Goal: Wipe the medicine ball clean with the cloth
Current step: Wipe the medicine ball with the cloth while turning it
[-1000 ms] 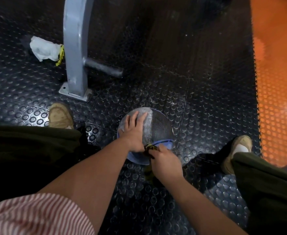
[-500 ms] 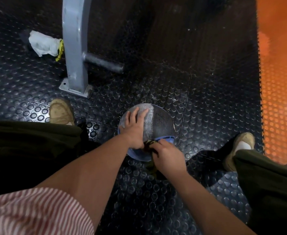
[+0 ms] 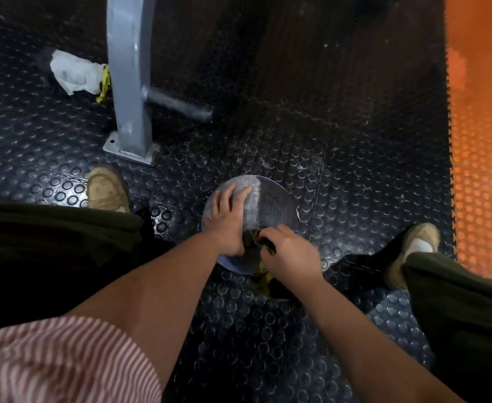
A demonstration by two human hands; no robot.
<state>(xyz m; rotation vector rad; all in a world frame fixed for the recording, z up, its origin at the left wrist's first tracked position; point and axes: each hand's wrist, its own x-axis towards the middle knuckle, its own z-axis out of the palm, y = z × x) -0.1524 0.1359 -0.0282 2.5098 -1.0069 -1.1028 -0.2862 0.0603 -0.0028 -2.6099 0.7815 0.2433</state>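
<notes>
A grey, black and blue medicine ball (image 3: pixel 271 203) sits on the studded black floor between my feet. My left hand (image 3: pixel 227 219) lies flat on its left top, fingers spread and straight. My right hand (image 3: pixel 290 253) grips a dark olive cloth (image 3: pixel 260 241) bunched against the ball's near side. A tail of the cloth hangs below my right hand. The ball's near lower part is hidden behind both hands.
A grey metal post (image 3: pixel 130 82) with a bolted base and a side peg (image 3: pixel 181 104) stands at the far left. A crumpled white wipe (image 3: pixel 74 72) lies beside it. My shoes (image 3: pixel 106 189) flank the ball. Orange studded flooring (image 3: pixel 483 141) runs along the right.
My right hand with the cloth has shifted slightly up and left on the ball's near side. My left hand stays pressed on the ball's top.
</notes>
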